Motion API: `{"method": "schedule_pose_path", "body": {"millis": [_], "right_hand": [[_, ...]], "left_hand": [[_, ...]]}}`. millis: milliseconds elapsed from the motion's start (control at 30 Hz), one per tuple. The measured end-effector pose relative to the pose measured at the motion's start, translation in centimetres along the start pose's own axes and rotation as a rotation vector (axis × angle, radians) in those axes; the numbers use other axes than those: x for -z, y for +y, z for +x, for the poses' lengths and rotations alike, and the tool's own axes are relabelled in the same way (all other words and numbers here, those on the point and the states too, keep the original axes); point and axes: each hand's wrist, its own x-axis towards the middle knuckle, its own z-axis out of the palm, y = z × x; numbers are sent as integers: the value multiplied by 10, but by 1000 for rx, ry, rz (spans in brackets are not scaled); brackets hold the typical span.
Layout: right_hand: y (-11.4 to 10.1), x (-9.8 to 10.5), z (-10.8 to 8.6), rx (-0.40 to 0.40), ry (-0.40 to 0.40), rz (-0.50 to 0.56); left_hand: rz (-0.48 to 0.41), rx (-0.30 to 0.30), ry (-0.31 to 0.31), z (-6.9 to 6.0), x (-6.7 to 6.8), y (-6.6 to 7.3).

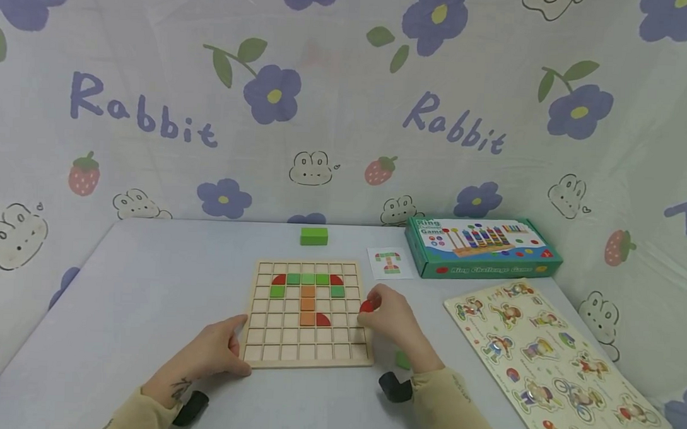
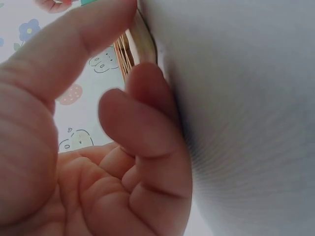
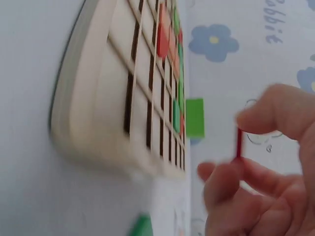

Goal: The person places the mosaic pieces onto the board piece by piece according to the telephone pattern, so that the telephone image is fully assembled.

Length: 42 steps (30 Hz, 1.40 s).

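A wooden grid board [image 1: 293,365] lies flat on the table. Set into it are green squares [image 1: 308,279], orange squares [image 1: 307,304] and red quarter-circle pieces [image 1: 322,320], which form a pattern. My left hand [image 1: 216,347] holds the board at its near-left corner, thumb at the corner and fingers along the left edge; its other fingers curl in. Above the board's right edge, my right hand [image 1: 391,314] pinches a red piece [image 3: 239,142] between thumb and fingers. That piece appears edge-on in the right wrist view. A loose green tile [image 1: 403,360] lies under the right wrist.
Behind the board stands a green block [image 1: 313,237]. A pattern card [image 1: 390,264] lies to its right, beside a green game box [image 1: 484,248]. A wooden picture puzzle [image 1: 543,366] occupies the table's right side. A printed cloth [image 1: 335,113] hangs behind.
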Motion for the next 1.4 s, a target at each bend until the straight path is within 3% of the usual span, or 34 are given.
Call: {"method": "schedule_pose_path", "body": {"millis": [200,333,433,567,733,867,1233,1400], "right_hand": [[-6,-8,1,-97,-56,565],[-9,-14,3,-103,-144,891],[-13,-19,3,-90,-192,1013],[-22,-28,3,-82,-221,1039],[-38,-41,4,-73,-201,923],[-51,-52,8,-30,-156,704],[-73,-70,19,245,-141,51],[-75,-75,19,268,-149,-102]], "left_hand": [[8,-4,2,0,0,1],[6,-8,3,-1,0,0],[1,-13,6,-1,0,0],[0,-14,9,-1,0,1],[7,-7,10,-1,0,1],[6,-7,4,-1,1,0],[6,-2,-2,1,1,-2],[-2,8,-5,2,1,-2]]}}
